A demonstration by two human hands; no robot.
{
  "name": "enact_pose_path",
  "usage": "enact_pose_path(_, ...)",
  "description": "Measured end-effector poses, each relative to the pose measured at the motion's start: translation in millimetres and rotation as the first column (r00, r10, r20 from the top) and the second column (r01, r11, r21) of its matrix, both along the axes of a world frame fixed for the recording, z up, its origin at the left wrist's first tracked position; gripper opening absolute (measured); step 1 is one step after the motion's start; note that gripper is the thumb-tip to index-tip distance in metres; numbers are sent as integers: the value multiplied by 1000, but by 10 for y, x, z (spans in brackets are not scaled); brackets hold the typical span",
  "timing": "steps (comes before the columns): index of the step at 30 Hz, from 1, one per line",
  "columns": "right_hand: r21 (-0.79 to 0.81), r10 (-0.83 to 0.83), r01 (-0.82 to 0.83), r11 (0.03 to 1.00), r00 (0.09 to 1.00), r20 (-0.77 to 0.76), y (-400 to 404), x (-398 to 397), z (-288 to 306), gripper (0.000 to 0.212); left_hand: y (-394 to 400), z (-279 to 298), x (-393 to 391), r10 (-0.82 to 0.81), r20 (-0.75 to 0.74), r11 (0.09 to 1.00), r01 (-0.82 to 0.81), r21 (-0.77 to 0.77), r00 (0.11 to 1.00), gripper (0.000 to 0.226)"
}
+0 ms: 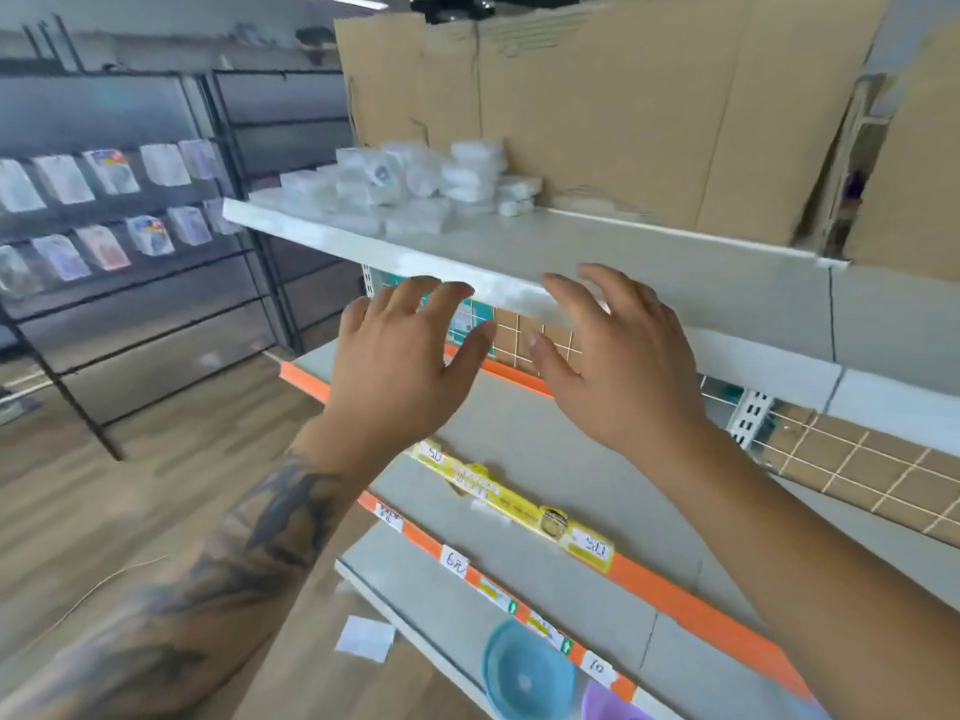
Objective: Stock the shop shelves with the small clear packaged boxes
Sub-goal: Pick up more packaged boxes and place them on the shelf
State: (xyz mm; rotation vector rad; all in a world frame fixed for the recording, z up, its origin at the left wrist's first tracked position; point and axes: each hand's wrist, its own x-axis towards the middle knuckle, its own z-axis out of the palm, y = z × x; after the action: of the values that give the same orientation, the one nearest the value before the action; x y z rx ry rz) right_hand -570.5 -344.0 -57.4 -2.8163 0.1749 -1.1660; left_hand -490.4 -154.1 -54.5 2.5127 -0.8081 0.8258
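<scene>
- Two bare hands are reaching forward, both holding nothing: the left hand (400,361) with fingers spread and lightly bent, the right hand (618,356) likewise spread wide, palms facing down.
- Both hands are hovering in front of the front edge of the top shelf (649,262); whether the fingertips are touching that edge cannot be told.
- Below the hands, lower shelves (545,444) are showing orange edge strips (691,600) carrying handwritten price tags (454,561) and a yellow label strip (511,498).
- At the lowest shelf, a teal bowl (524,672) is lying beside a purple one (613,706).
- Farther back on the top shelf, the small clear packaged boxes (415,184) are sitting in a loose pile at its left end, well apart from both hands.
- Behind the pile, brown cardboard sheets (623,106) are standing upright against the back of the shelf.
- At far left, a dark wire rack (156,283) is displaying hanging packets (109,171).
</scene>
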Motion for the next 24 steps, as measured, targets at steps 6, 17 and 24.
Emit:
enact_pose_path(6,-10,-59,59,998,992,-112,-103,741,330,56,-108,251,819,-41,-21,999,41,-3,999,54)
enact_pose_path(17,21,-169,176,984,964,-205,-37,1720,663,54,-144,547,2176,-184,-9,983,184,-6,983,59)
enact_pose_path(24,131,-228,258,957,951,-210,138,2456,662,51,46,666,3200,-303,-35,952,304,30,952,62)
